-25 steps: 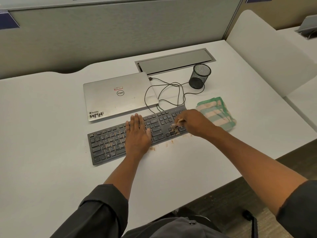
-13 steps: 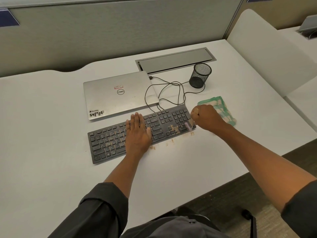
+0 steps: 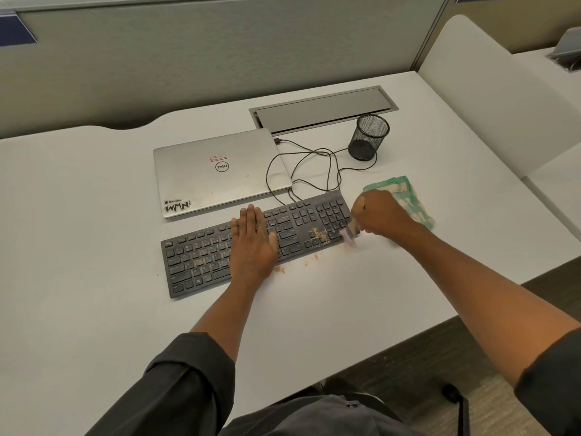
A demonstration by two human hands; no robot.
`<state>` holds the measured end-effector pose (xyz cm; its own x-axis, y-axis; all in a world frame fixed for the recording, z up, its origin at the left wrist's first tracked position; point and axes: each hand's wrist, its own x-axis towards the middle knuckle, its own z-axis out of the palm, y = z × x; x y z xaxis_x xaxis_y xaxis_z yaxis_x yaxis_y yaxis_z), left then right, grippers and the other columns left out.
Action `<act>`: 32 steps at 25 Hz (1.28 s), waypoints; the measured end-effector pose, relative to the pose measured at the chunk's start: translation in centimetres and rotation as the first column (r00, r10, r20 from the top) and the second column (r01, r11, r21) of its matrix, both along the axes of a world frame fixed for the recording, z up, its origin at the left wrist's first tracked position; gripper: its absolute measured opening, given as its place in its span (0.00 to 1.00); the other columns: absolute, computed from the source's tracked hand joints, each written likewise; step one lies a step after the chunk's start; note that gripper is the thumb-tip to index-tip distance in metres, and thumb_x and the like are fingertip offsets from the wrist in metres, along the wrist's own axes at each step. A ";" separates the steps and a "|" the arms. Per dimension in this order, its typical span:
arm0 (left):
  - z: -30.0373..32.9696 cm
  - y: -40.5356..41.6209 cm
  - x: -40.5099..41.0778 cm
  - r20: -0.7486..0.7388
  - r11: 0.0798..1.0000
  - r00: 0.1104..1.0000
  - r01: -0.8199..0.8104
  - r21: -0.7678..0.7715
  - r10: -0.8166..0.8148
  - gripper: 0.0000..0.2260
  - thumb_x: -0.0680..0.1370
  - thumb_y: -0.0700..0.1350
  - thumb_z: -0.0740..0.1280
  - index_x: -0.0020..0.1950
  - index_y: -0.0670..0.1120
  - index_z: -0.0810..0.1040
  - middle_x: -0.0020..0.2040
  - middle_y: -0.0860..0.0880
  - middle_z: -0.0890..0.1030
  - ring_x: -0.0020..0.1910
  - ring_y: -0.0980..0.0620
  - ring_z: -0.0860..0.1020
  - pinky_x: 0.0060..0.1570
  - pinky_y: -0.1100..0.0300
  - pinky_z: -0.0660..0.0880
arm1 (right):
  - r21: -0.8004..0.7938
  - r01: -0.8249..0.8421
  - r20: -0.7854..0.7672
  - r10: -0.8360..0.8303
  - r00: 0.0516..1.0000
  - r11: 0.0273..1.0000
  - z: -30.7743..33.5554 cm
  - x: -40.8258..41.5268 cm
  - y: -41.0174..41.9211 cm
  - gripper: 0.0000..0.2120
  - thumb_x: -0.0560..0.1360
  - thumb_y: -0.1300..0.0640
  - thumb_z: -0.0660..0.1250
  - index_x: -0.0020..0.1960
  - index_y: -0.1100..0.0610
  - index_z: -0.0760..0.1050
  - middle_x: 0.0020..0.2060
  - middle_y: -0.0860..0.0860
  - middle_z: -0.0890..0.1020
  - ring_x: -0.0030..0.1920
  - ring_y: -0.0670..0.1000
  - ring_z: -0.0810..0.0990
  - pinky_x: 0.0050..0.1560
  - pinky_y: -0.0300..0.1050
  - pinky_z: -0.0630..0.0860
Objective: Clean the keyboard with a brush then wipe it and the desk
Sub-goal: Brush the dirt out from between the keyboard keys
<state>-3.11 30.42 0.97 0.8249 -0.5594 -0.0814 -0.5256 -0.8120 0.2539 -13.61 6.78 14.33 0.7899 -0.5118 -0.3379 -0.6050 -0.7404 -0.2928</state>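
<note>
Brushing is the step in hand; the keyboard [image 3: 251, 243] lies mid-tabletop, the left hand [image 3: 251, 243] flat on it, fingers straight; the right hand [image 3: 379, 215] grips the brush [image 3: 350, 236] at its right end; next, sweep the crumbs [image 3: 319, 236] off, then take the cloth [image 3: 408, 196] near the right edge.

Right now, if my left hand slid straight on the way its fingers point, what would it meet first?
The left hand lies flat on the keyboard, fingers pointing away. Past the keyboard's far edge, the closed laptop's near edge looks first, though depth is unclear.
</note>
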 end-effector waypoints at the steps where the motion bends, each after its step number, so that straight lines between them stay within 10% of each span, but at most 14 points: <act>1: 0.0 0.0 0.0 0.002 1.000 1.000 0.001 0.000 -0.001 0.30 0.85 0.54 0.46 0.83 0.40 0.43 0.83 0.41 0.44 0.82 0.45 0.40 0.80 0.48 0.37 | -0.005 0.001 0.029 0.000 1.000 1.000 0.2 -0.2 -0.3 0.14 0.77 0.58 0.58 0.43 0.64 0.80 0.40 0.60 0.83 0.43 0.61 0.82 0.47 0.54 0.80; 5: -0.1 0.0 0.0 0.011 1.000 1.000 -0.001 0.014 0.001 0.30 0.85 0.54 0.46 0.83 0.40 0.43 0.83 0.41 0.44 0.82 0.45 0.40 0.80 0.47 0.37 | -0.083 0.041 0.266 -0.018 0.964 0.996 0.0 -0.7 -1.4 0.20 0.72 0.50 0.52 0.39 0.59 0.79 0.39 0.56 0.84 0.42 0.59 0.81 0.46 0.52 0.78; 13: -0.3 0.0 0.0 0.017 1.000 1.000 -0.002 0.011 0.002 0.30 0.85 0.54 0.46 0.83 0.40 0.44 0.83 0.41 0.45 0.82 0.45 0.41 0.80 0.47 0.39 | -0.166 -0.115 0.155 0.141 0.978 0.979 -1.3 -3.0 -0.3 0.16 0.78 0.55 0.56 0.42 0.60 0.81 0.39 0.57 0.84 0.40 0.58 0.80 0.42 0.51 0.78; 24: -0.1 0.1 0.0 0.014 1.000 1.000 0.000 0.001 0.000 0.30 0.85 0.54 0.46 0.83 0.40 0.44 0.83 0.41 0.46 0.82 0.45 0.41 0.80 0.48 0.38 | 0.078 0.057 0.389 -0.083 0.917 0.995 -1.2 0.5 1.9 0.10 0.78 0.56 0.57 0.45 0.57 0.75 0.36 0.55 0.80 0.37 0.56 0.78 0.38 0.49 0.74; 32: -0.1 0.1 0.0 0.008 1.000 1.000 0.000 0.007 0.000 0.31 0.85 0.54 0.46 0.83 0.40 0.43 0.83 0.41 0.44 0.82 0.46 0.40 0.80 0.48 0.37 | 0.163 -0.204 0.240 0.162 0.957 0.965 -0.7 -0.7 2.3 0.06 0.78 0.60 0.65 0.45 0.56 0.80 0.35 0.45 0.80 0.35 0.43 0.75 0.32 0.39 0.68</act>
